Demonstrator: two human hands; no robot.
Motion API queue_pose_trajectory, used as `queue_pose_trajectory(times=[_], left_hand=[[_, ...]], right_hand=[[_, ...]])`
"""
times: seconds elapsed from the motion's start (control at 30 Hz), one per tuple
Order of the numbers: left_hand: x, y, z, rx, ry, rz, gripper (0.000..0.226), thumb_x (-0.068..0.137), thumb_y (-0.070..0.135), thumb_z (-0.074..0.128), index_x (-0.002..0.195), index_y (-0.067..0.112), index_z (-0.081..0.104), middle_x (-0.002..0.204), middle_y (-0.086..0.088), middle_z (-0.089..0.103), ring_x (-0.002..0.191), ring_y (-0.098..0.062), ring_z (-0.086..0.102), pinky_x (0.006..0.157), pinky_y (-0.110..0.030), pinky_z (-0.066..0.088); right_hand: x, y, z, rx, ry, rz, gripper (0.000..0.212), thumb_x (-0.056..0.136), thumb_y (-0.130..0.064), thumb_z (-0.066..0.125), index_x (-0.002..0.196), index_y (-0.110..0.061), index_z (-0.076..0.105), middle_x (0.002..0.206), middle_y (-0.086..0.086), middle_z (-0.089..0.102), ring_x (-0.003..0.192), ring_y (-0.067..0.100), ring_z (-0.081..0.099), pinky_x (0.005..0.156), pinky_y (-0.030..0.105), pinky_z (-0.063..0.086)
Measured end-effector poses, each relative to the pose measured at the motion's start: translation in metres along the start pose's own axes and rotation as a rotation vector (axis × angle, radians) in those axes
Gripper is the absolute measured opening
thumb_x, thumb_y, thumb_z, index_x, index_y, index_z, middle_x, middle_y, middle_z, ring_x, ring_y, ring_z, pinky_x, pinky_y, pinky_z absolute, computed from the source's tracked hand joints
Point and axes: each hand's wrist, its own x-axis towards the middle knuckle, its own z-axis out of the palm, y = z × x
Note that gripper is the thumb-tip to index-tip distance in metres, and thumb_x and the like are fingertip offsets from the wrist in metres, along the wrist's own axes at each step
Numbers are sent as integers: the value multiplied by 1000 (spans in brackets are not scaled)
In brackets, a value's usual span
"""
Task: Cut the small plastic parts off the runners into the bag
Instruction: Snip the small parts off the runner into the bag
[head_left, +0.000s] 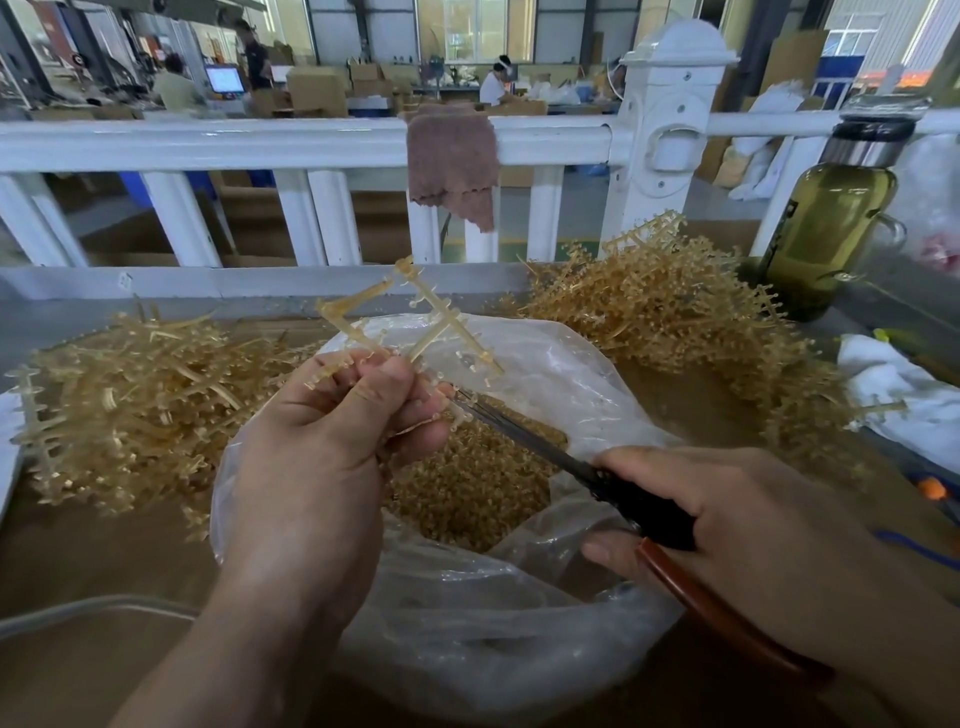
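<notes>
My left hand (332, 447) grips an amber plastic runner (431, 317) with small parts along its branches, held up over the clear plastic bag (571, 374). My right hand (737, 525) holds scissors (524, 439) with dark handles. Their blades point up-left and meet the lower end of the runner just under my left fingers. The bag stands open in the middle and holds a heap of cut amber parts (467, 488).
A pile of bare-looking runners (130, 395) lies left of the bag. A pile of runners with parts (675, 317) lies at the right. A bottle of yellow-green liquid (826, 223) stands at the back right, white cloth (904, 395) at the right, a white railing (260, 145) behind.
</notes>
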Motion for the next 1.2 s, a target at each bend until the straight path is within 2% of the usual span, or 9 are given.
queue_pose_trajectory(times=[0.3,0.57,0.9,1.2], left_hand=[[2,-1,2,9,6,4,7,81,24,68,82,18,68,77,-6,70,71,-15,69,63,-23,57],[2,-2,0,11,-4,12,10,83,24,69,74,23,72,76,-5,70,71,-14,70,62,-23,57],[2,-2,1,4,-3,17,9,80,26,71,71,24,73,76,-4,71,71,-14,71,63,-23,57],[2,-1,2,-30,-24,7,14,82,24,68,69,24,72,72,-3,69,69,-13,70,61,-22,57]], right_hand=[[1,2,-1,27,13,-33,53,77,-75,48,103,-31,64,81,-18,66,80,1,60,72,24,45],[2,5,0,45,39,-65,54,76,-76,45,97,-31,64,76,-17,63,74,2,60,67,26,46],[1,5,1,42,56,-78,40,80,-68,52,87,-31,62,66,-15,58,69,2,58,61,23,45],[1,3,2,18,81,-80,36,80,-64,56,84,-28,63,63,-14,56,67,2,56,59,22,43]])
